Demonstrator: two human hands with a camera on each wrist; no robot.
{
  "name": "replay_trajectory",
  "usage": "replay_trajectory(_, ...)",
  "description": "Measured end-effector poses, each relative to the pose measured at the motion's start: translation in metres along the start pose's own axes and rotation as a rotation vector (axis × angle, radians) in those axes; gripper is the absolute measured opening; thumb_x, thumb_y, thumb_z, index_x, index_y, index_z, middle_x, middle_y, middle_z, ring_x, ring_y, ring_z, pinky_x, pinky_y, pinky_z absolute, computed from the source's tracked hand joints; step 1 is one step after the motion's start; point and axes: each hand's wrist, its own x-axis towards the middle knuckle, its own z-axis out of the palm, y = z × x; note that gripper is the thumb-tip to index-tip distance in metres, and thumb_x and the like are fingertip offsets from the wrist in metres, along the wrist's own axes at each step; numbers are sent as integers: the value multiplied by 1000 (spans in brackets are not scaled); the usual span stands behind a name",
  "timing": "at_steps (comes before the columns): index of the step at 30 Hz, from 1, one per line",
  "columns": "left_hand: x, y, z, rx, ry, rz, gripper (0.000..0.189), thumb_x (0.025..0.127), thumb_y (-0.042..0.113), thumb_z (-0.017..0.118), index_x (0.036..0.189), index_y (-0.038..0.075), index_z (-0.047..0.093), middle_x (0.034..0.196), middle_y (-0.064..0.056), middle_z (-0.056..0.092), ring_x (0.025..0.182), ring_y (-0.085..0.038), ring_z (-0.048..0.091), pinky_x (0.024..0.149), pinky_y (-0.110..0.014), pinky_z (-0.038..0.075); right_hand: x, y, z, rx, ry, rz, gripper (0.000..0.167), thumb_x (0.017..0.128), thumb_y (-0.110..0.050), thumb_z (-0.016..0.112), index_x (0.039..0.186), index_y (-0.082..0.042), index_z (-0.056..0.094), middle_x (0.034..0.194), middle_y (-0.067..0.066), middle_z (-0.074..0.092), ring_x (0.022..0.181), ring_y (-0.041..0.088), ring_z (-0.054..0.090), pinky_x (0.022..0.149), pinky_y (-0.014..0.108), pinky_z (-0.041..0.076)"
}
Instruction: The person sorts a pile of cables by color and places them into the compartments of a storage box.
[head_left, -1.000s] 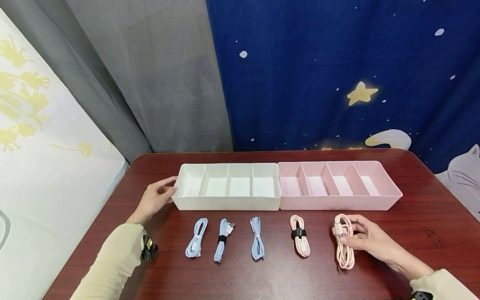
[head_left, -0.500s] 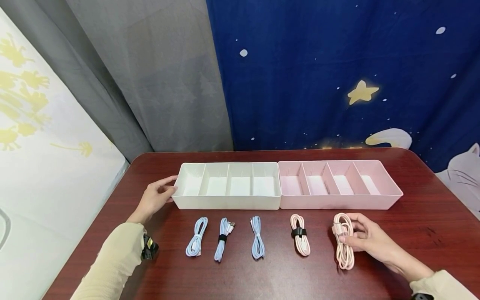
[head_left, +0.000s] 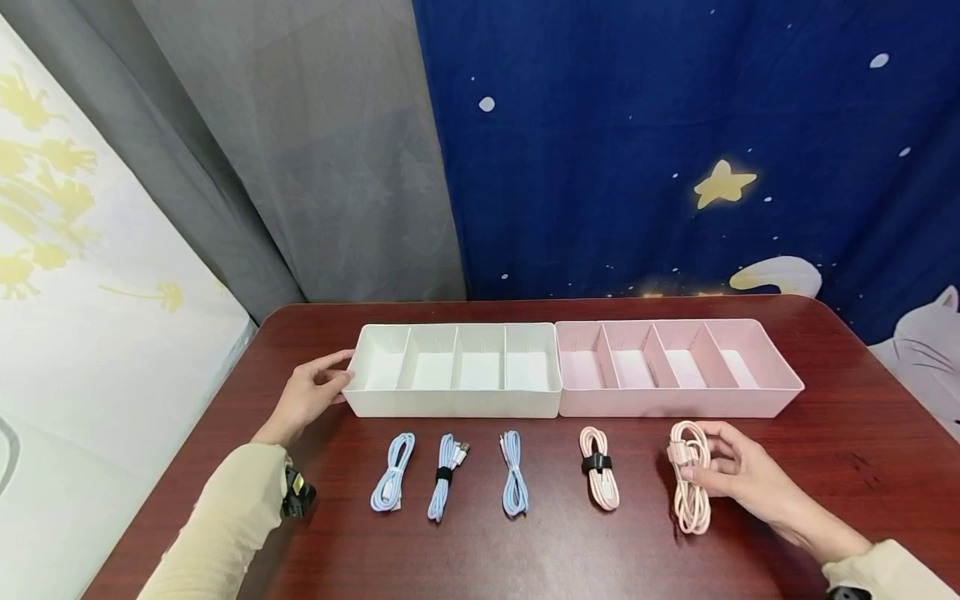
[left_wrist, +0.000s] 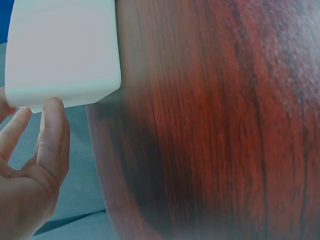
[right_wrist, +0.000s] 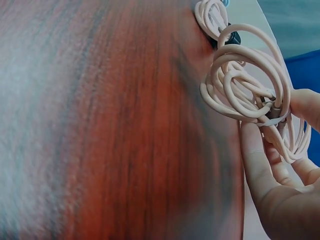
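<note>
At the table (head_left: 585, 558), the right hand (head_left: 742, 479) pinches a cable (head_left: 692, 496); the left hand (head_left: 303, 398), fingers relaxed, touches the white box (head_left: 457, 405), perhaps steadying it.

Your left arm (head_left: 222, 512) reaches forward from the lower left; your left hand (head_left: 304, 402) has its fingers extended, the thumb apart from the index finger. Your right arm (head_left: 828, 533) enters from the lower right, and your right hand (head_left: 742, 479) pinches between its thumb and bent fingers.
</note>
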Motion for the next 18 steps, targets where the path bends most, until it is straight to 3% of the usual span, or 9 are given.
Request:
replay_trajectory(4,1,-1,0,-8,-4,3,43,89,19,53,130,8,45,108,-23,56,90,-25,57,69,-29,52,1,-3,-1,-5,6,-9,41,78,9,59,113,-9,45,91,3,58,71,14,61,57,31,52)
replay_trajectory(9,2,0,0,-9,-5,2,43,89,19,53,130,8,45,108,-23,56,90,-25,57,69,-30,52,3,-8,-3,4,-15,-26,44,79,10,56,114,-15,47,93,3,57,72,13,60,57,29,51)
replay_trajectory(15,1,0,0,-12,-6,4,44,89,19,54,130,8,45,107,-23,56,90,-26,57,69,-30,52,7,-8,-11,-30,-20,42,42,81,0,60,119,-5,41,94,5,58,75,15,60,60,35,52)
replay_trajectory(18,1,0,0,-17,-8,7,43,89,19,54,130,8,45,107,-24,56,90,-26,57,69,-31,52,8,-13,-12,-37,-27,47,42,81,0,60,118,-9,42,94,5,58,77,16,61,60,36,52)
